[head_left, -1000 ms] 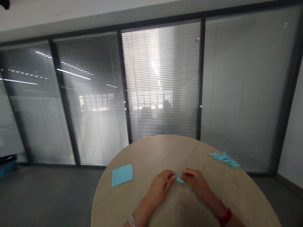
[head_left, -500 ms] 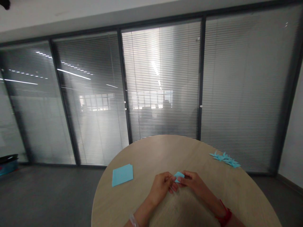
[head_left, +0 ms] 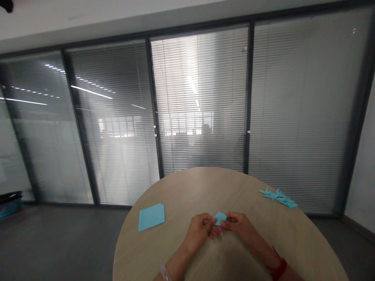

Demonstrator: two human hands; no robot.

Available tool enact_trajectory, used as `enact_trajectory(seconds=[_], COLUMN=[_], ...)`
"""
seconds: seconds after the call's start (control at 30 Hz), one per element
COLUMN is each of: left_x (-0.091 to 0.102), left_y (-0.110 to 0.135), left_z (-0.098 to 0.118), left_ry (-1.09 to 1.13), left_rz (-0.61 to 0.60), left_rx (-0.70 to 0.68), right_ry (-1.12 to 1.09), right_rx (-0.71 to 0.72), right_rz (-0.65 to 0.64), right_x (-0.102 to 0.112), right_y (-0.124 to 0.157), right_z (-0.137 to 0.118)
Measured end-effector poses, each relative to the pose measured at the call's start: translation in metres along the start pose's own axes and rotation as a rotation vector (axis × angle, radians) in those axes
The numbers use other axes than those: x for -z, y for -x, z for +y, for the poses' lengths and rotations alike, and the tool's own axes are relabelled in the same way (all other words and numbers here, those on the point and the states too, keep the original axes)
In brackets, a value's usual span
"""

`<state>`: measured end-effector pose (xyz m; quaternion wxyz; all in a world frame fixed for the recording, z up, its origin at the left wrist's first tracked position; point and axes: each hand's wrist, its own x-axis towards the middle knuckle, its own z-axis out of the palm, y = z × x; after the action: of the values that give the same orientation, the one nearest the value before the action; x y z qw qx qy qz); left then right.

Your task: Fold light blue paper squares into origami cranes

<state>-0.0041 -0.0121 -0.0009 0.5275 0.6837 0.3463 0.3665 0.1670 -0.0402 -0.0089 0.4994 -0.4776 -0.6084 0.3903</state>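
A small folded piece of light-blue paper (head_left: 220, 218) is pinched between both my hands, above the near part of the round table. My left hand (head_left: 202, 228) grips its left side, thumb on top and the other fingers curled below. On the right side, my right hand (head_left: 238, 224) holds the paper between thumb and fingers. Part of the paper's edges is covered by my fingertips. To the left lies a flat stack of light-blue square paper (head_left: 151, 217). A pile of pointed, folded light-blue paper pieces (head_left: 279, 197) sits toward the table's right edge.
The round wooden table (head_left: 202, 183) curves away in front of me. Behind it stands a glass partition with blinds (head_left: 202, 97) and dark frames. A dark-rimmed bin-like container (head_left: 11, 203) is on the floor at far left.
My right thumb and fingers have shifted slightly to the right along the folded paper, so more of its face shows. My left hand has stayed almost still.
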Motion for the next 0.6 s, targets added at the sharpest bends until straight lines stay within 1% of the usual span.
enact_trajectory(seconds=[0.1, 0.17, 0.27, 0.37, 0.43, 0.5, 0.6], left_x=[0.0, 0.0, 0.002, 0.003, 0.003, 0.003, 0.004], left_y=[-0.001, -0.001, 0.001, 0.003, 0.003, 0.003, 0.001], left_z=[-0.003, -0.005, -0.006, -0.004, -0.001, 0.001, 0.002], left_ry=[-0.019, -0.028, -0.076, -0.19, -0.237, -0.274, -0.347], left_rz=[0.016, 0.004, -0.027, -0.024, -0.008, 0.017, 0.049], left_rx=[-0.023, -0.031, -0.044, -0.128, -0.168, -0.165, -0.15], right_ry=[-0.062, -0.039, 0.087, 0.262, 0.344, 0.402, 0.456], right_rx=[-0.043, -0.035, -0.007, 0.055, 0.113, 0.152, 0.17], right_rz=[0.002, 0.019, 0.055, 0.084, 0.072, 0.062, 0.062], right_x=[0.001, 0.002, 0.003, 0.0, -0.003, -0.007, -0.011], right_y=[0.0, 0.0, 0.0, 0.003, 0.005, 0.008, 0.01], right_z=[0.0, 0.001, 0.004, 0.003, 0.001, -0.003, -0.006])
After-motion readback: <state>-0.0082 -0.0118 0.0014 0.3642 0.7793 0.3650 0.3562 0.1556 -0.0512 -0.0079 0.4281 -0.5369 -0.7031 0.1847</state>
